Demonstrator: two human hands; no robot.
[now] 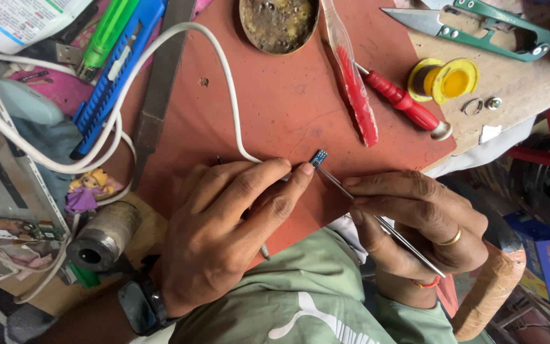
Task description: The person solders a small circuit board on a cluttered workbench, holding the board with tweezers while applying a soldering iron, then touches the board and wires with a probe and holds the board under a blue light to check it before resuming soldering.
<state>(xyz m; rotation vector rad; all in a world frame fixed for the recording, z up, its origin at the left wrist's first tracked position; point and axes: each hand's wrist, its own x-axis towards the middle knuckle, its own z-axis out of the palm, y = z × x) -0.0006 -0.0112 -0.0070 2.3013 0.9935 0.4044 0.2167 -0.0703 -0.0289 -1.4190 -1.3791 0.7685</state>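
The right hand (424,226) pinches tweezers (377,220) closed on a tiny blue chip (319,158), while the left hand (224,223) presses the white cable (230,95) end just beside it, steadying both on the red mat (275,108)

A small repair workshop: screwdriver (402,102), solder spool (444,80), snips (479,24) and cutter (117,73) crowd the bench (517,76)

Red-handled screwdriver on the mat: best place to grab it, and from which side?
Grip the red-handled screwdriver by its thick ribbed handle, coming from above on the side towards the yellow solder spool. It lies flat and diagonal on the reddish-brown mat, its shaft tucked under the clear packet of red pieces, so the handle is the free part.
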